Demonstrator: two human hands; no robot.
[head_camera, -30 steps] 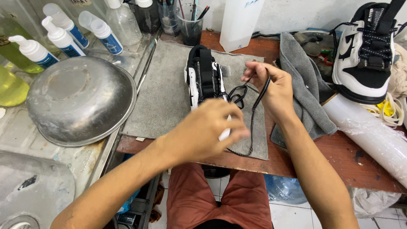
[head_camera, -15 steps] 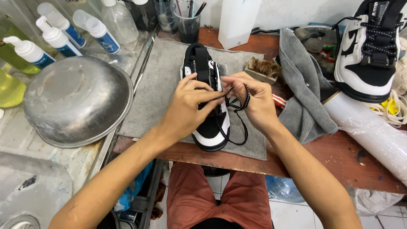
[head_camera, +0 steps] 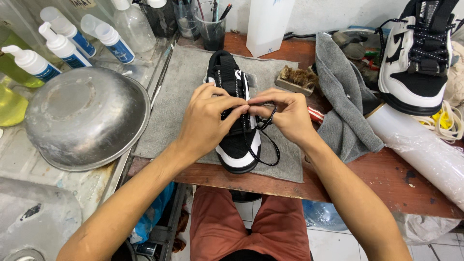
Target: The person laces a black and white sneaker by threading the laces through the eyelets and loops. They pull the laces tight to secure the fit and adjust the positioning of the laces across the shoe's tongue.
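Note:
A black and white sneaker [head_camera: 237, 150] lies on a grey mat [head_camera: 186, 92], toe pointing toward me. My left hand [head_camera: 208, 121] and my right hand [head_camera: 287, 113] meet over the middle of the shoe. Both pinch a black dotted shoelace [head_camera: 263, 140] between thumb and fingers. A loop of the lace hangs down the shoe's right side onto the mat. The eyelets under my fingers are hidden.
An upturned metal bowl [head_camera: 84, 123] sits left, with several pump and spray bottles [head_camera: 63, 46] behind it. A second matching sneaker [head_camera: 418, 58] stands at the back right. A grey cloth [head_camera: 345, 106], a brush [head_camera: 295, 79], a cup of tools [head_camera: 212, 26] and a plastic-wrapped roll [head_camera: 420, 152] surround the mat.
My hands came together over the shoe. One second ago the right hand held the lace out to the right; now both pinch it at the shoe's middle, and the view moved closer.

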